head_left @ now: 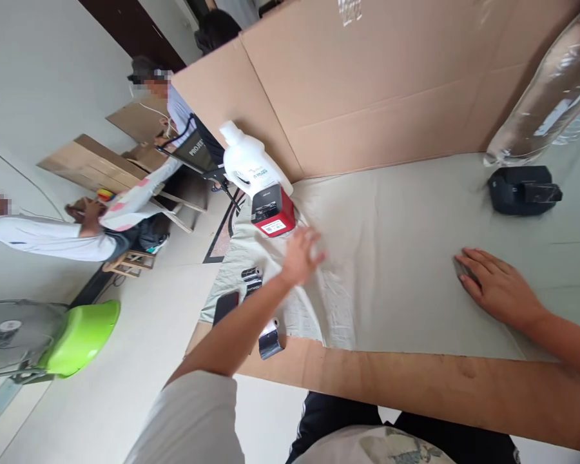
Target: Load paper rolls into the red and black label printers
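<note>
My left hand hovers over the cloth just right of a red and black box, its fingers apart and blurred by motion, with nothing seen in them. A white handled jug stands directly behind the box. My right hand rests on the grey cloth with its fingers stretched out. A small dark patch shows under its fingertips; I cannot tell whether it is an object or shadow. Beyond that hand sits a black device with a protruding block.
Several small rolls and a black phone-like slab lie near the left table edge. A cardboard wall closes the back; a plastic-wrapped roll leans at right. Two people sit at left, near a fan and a green tub.
</note>
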Demonstrator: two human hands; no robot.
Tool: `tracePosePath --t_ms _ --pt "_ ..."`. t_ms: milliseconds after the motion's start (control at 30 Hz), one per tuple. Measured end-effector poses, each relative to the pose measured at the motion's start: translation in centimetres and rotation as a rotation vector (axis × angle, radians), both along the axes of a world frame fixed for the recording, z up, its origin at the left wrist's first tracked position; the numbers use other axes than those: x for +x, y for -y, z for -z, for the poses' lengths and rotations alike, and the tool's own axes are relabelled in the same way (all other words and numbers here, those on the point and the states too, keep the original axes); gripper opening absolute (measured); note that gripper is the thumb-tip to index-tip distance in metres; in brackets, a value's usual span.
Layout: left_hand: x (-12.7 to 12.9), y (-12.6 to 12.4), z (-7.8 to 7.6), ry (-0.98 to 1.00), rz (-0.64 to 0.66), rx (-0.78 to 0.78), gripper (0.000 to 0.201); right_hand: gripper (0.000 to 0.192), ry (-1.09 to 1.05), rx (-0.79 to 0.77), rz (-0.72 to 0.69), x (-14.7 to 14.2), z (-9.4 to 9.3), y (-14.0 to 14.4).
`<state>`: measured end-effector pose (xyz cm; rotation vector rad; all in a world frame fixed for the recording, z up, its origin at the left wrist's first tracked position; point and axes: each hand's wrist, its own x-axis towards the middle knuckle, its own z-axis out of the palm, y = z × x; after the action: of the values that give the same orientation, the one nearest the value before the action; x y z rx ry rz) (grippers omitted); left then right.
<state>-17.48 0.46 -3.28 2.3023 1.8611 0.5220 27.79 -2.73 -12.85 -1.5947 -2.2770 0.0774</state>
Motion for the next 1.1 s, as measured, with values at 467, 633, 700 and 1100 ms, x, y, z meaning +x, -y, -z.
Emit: tracePosePath --t_ms 467,633,700,1100 --pt "-5.9 -10.1 -1.7 0.036 -0.841 -0.041 0.070 0.051 -0.021 0.018 0.060 -0.6 -0.8 0.3" --pt "-4.3 -9.0 -1.7 0.050 -0.923 0.051 0.067 0.050 -0.044 0.002 0.062 -0.6 -1.0 0.2" --pt "-2.9 -7.8 -2.1 0.056 -0.866 0.094 0.072 0.050 -0.049 -0.004 0.065 -0.5 -1.0 0.2" --pt "11.5 4.1 -3.0 0.374 -0.143 0.147 0.081 0.071 -0.596 -0.234 -0.017 -8.2 -4.0 -0.8"
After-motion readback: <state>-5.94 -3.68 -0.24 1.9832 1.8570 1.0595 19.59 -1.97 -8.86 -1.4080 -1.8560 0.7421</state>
